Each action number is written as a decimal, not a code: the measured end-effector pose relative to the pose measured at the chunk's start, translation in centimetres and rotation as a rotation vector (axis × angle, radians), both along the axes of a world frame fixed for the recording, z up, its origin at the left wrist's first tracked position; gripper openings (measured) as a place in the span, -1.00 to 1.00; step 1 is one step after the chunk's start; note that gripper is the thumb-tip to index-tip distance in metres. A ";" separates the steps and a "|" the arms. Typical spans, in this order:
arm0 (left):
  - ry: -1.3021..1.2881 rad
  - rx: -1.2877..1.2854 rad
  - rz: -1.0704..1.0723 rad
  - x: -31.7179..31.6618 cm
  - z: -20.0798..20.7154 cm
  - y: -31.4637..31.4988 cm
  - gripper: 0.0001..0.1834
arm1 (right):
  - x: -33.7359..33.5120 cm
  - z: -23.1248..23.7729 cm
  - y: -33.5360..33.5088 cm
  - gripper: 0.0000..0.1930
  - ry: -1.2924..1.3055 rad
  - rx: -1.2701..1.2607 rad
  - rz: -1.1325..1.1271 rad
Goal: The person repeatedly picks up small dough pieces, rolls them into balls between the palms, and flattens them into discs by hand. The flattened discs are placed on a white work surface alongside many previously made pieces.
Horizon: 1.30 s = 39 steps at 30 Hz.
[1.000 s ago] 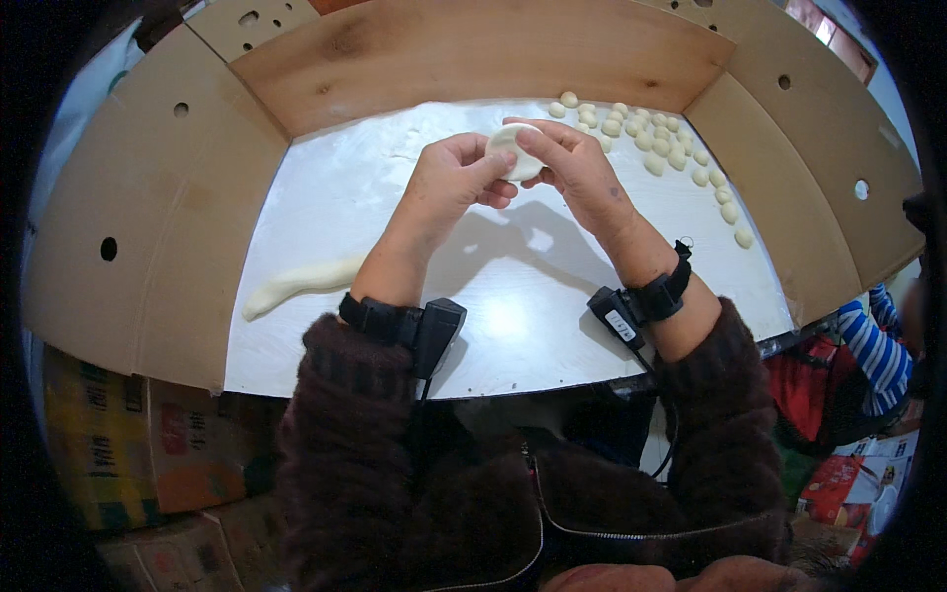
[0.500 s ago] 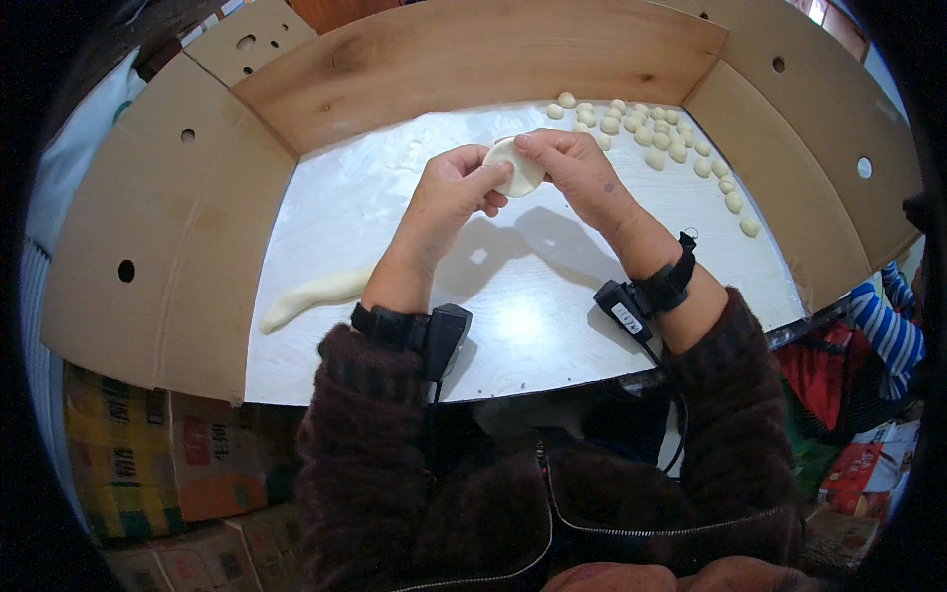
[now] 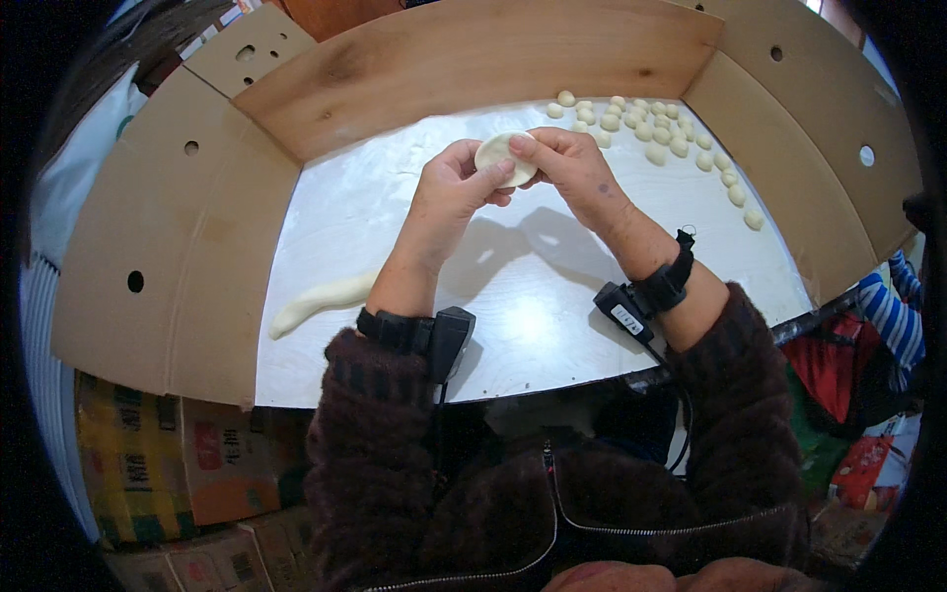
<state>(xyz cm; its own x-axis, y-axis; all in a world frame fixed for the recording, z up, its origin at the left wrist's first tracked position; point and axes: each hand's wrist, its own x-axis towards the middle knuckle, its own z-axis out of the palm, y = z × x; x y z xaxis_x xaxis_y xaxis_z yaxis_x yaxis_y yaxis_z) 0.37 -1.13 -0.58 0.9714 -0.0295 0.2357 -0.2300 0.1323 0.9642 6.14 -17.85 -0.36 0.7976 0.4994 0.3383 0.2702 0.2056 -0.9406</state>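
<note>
A flat, round disc of pale dough [image 3: 496,150] is held up over the white work board between my two hands. My left hand [image 3: 461,178] grips its left and lower edge, with the thumb pressed on its face. On its right side my right hand [image 3: 560,158] pinches it, thumb in front and fingers behind. The fingers behind the disc are partly hidden. A thick rope of dough [image 3: 326,301] lies on the board to the left, partly covered by my left forearm. Several small dough balls [image 3: 655,154] are spread at the far right.
Flour is dusted over the white board [image 3: 523,340], mostly at its far left. A wooden panel [image 3: 473,59] borders the back, and cardboard walls [image 3: 168,237] [image 3: 789,148] stand on both sides. Patterned boxes [image 3: 232,454] sit below at the left.
The dough disc has shifted slightly left and turned a little in my fingers, and my right thumb now lies further over its face. The whole view has moved slightly.
</note>
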 end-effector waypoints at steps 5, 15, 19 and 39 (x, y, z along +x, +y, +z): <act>0.002 0.069 -0.007 0.0 -0.1 0.4 -0.74 | 0.0 0.0 -0.2 -0.65 -0.032 -0.061 0.003; 0.055 0.010 -0.045 -0.2 0.1 0.2 -0.69 | -0.2 0.1 0.1 -0.68 -0.022 0.015 -0.002; 0.098 0.122 -0.053 -0.3 0.1 0.1 -0.67 | 0.2 0.1 -0.2 -0.67 -0.164 -0.127 -0.040; 0.076 0.058 -0.051 -0.3 0.3 -0.4 -0.70 | 0.4 -0.4 0.3 -0.68 0.079 0.087 -0.043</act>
<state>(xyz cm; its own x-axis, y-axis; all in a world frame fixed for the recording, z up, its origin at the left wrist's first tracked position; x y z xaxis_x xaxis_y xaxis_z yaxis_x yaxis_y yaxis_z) 0.07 -1.51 -0.31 0.9832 -0.0911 0.1581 -0.1505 0.0851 0.9849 6.54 -17.53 -0.73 0.8434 0.4359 0.3141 0.2063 0.2770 -0.9385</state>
